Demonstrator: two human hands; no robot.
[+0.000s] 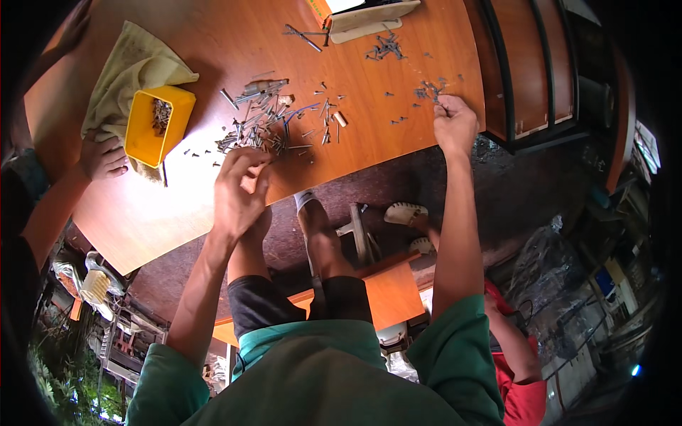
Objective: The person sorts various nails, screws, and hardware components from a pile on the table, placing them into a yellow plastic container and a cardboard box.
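My left hand (242, 186) is at the near edge of the wooden table (373, 128), just below a mixed pile of screws and nails (256, 128); its thumb and forefinger are close together at a small dark item I cannot make out. My right hand (455, 122) touches a small group of dark screws (429, 90) near the table's right end, fingertips pinched; what lies between them is hidden. Another heap of dark screws (386, 48) lies farther back. Drill bits (302, 37) rest to its left, and a blue wire piece (301, 111) lies by the mixed pile.
A yellow plastic bin (160, 127) with screws lies tipped on a beige cloth (114, 80) at left. A co-worker's hand (104, 154) rests beside it. A person in red (519, 394) is at lower right. Wooden drawers (525, 69) stand beyond the table's right end.
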